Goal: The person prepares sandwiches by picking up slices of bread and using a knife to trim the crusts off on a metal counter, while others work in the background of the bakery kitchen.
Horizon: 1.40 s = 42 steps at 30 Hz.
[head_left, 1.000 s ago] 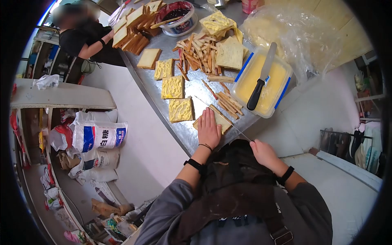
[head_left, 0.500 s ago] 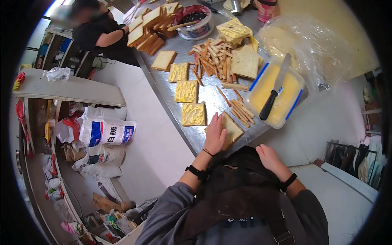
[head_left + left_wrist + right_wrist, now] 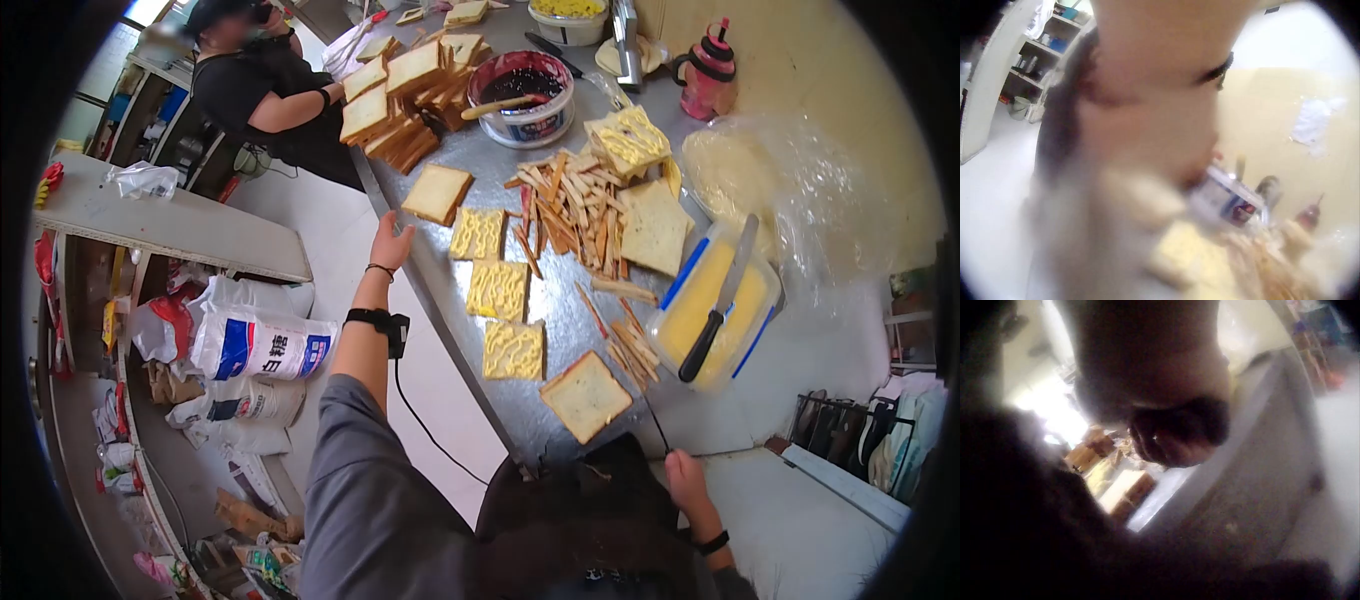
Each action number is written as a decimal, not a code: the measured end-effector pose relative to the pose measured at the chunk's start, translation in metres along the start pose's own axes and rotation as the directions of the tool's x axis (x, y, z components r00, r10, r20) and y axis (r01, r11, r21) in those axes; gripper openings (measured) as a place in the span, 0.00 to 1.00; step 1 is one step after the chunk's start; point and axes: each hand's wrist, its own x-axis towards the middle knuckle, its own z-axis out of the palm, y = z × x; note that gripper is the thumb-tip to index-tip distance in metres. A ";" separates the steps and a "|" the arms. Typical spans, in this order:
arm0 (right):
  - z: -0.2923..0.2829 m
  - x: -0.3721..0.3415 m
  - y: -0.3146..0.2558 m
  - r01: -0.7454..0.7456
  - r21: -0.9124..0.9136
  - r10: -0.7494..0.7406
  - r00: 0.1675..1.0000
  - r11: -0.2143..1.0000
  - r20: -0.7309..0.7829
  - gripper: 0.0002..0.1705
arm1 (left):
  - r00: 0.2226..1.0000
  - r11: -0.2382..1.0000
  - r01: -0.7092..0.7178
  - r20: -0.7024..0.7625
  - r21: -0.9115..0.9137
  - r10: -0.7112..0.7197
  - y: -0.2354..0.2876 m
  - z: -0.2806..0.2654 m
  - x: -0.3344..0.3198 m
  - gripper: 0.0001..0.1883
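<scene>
- The left hand (image 3: 391, 243) hung beside the long edge of a smooth metal table (image 3: 446, 305), thumb apart from loosely extended fingers, with floor beneath the wrist.
- One plain bread slice (image 3: 438, 193) lay just beyond those fingertips; blur in the wrist view made contact impossible to judge.
- The right hand (image 3: 690, 480), past the table's near end, gripped one thin-bladed knife (image 3: 656, 422), fingers curled tightly.
- One crusted bread square (image 3: 587, 397) lay flat near the right fingers.
- Three coated slices (image 3: 497, 290), squiggled with yellow cream, lined up between the left fingers and that square, a metal strip separating them from the edge.
- Farther from the right fingers, brown crust strips (image 3: 580, 210) lay heaped.
</scene>
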 end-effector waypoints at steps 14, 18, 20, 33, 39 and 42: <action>0.061 -0.057 0.018 -0.225 0.411 0.324 0.927 0.883 -0.190 0.23 | 0.850 0.754 0.232 0.249 0.614 -0.464 0.052 0.040 0.124 0.54; 0.068 -0.060 0.024 -0.248 0.491 0.384 0.902 0.835 -0.197 0.23 | 0.807 0.782 0.312 0.284 0.540 -0.518 0.019 0.045 0.139 0.52; 0.073 -0.062 0.030 -0.210 0.556 0.397 0.886 0.804 -0.241 0.23 | 0.787 0.813 0.312 0.345 0.491 -0.511 -0.003 0.048 0.147 0.49; 0.039 -0.049 0.019 -0.026 0.303 0.092 0.974 0.953 -0.206 0.18 | 0.962 0.901 0.182 -0.117 -0.393 -0.245 -0.015 -0.040 0.054 0.30; 0.020 -0.010 0.020 0.033 0.269 -0.014 0.997 0.963 -0.074 0.18 | 0.958 0.659 0.265 0.269 -0.704 -0.098 0.117 -0.072 -0.152 0.35; 0.006 0.003 -0.004 0.139 0.132 -0.135 0.990 0.981 -0.043 0.19 | 0.918 0.562 0.379 0.377 -0.735 -0.127 0.169 -0.027 -0.251 0.38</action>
